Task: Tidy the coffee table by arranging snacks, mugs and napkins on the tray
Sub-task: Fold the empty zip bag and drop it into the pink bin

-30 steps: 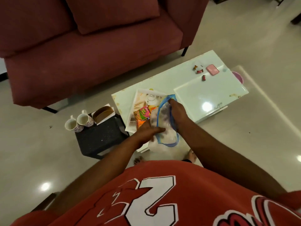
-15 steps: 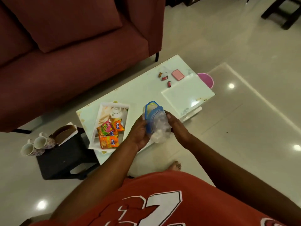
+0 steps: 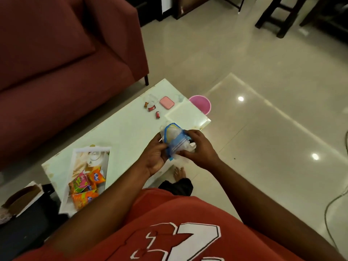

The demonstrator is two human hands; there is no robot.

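- Head view shows the person's left hand (image 3: 155,157) and right hand (image 3: 199,147) raised together above the near edge of the white glass-topped coffee table (image 3: 124,132), both closed on a clear plastic zip bag with a blue seal strip (image 3: 174,141).
- The left hand cups the bag from below and the side, while the right hand's fingertips (image 3: 185,153) pinch its lower front; the bag's mouth points up and away. Holding it this way suggests the person is pressing the seal or squeezing the bag compact, though which cannot be told.
- The bag holds something pale and crumpled, possibly napkins; the contents are too blurred to be sure.
- The white rectangular tray with a printed base (image 3: 75,159) lies on the table to the left, well apart from the bag. Orange and pink snack packets (image 3: 84,189) are already bunched at its near end, leaving the far end free, probably for the bag and mugs.
- Small red wrapped sweets (image 3: 151,108) and a flat pink rectangular case (image 3: 167,103) sit at the table's far end, not yet gathered.
- A brown-and-white cardboard box (image 3: 22,196) rests on a dark low stool (image 3: 28,223) left of the table; a pink round bucket (image 3: 200,103) stands on the floor beyond the far corner.
- The task looks partway done: snacks are placed, mugs not yet.
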